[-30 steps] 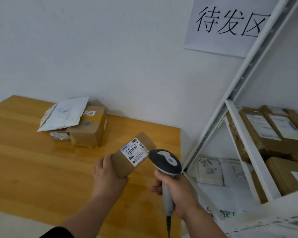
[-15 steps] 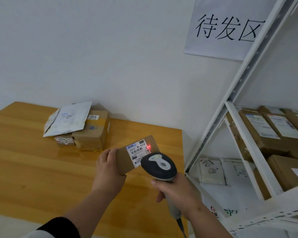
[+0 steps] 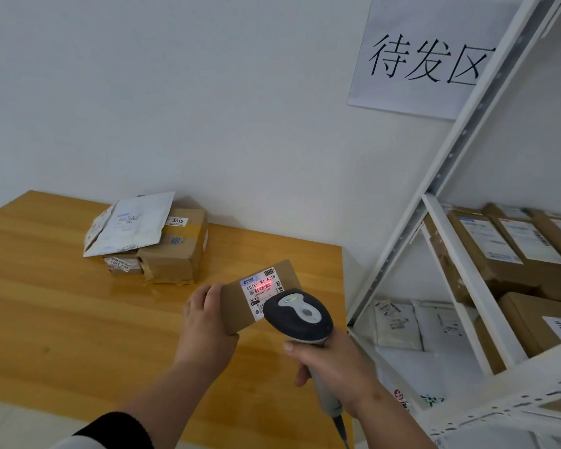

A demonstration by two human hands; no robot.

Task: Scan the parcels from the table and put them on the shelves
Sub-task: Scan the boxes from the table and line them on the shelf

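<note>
Scene: A person stands at a wooden table (image 3: 62,319) beside white metal shelves (image 3: 460,280), partway through scanning a parcel.

Parcel in hand: A small brown cardboard parcel (image 3: 240,306) is held up above the table's right end, its white label (image 3: 261,291) tilted toward the camera.

Left hand: The left hand (image 3: 204,325) grips the parcel's near end, fingers curled over the top edge and thumb underneath.

Right hand: The right hand (image 3: 331,364) is wrapped round the handle of a grey and white barcode scanner (image 3: 297,314); whether a finger rests on the trigger cannot be made out from here.

Scan: A red line of light lies across the barcode on the label, and the scanner's head sits just beside the parcel's lower right corner.

Still waiting: A stack of parcels (image 3: 162,244) lies near the wall at the back of the table, with a white mailer bag (image 3: 133,222) resting on top.

Shelves: Brown boxes (image 3: 486,254) fill the upper shelf in view; flat white packets (image 3: 399,322) lie below.

Wall: A paper sign (image 3: 425,56) with three printed characters hangs beside the upright.

Handling: The parcel looks light and stiff enough for one hand, and plain cardboard should not slip. The end grip suits it, keeping the label clear; crushing a corner appears the main risk when sliding it among the shelved boxes.
</note>
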